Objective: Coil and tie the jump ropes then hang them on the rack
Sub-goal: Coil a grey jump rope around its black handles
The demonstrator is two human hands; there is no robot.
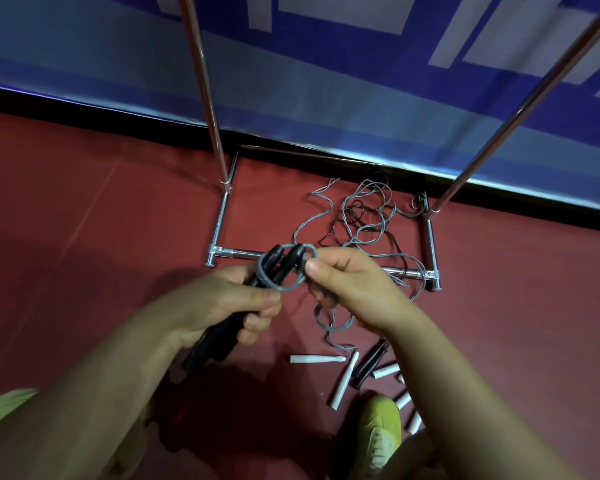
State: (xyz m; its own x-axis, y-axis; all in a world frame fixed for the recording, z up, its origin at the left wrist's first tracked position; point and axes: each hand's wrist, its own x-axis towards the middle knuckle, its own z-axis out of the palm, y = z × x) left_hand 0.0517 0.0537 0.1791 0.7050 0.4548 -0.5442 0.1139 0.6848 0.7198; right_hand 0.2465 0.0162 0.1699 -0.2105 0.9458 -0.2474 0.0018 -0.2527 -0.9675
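Note:
My left hand (229, 306) grips the two black handles (281, 265) of a jump rope side by side, their tips pointing up and away. Grey rope (284, 287) is looped round those handles near the tips. My right hand (354, 289) pinches that grey rope just right of the handles, and more of it hangs below the hand in loose loops (333, 323). The metal rack (222, 220) stands right behind my hands, with two uprights rising out of view.
A tangle of grey and black ropes (364, 216) lies on the red floor inside the rack's base. Several white handles (317, 359) and a black pair (369, 363) lie near my yellow-green shoe (378, 431). A blue banner (326, 81) lines the wall behind.

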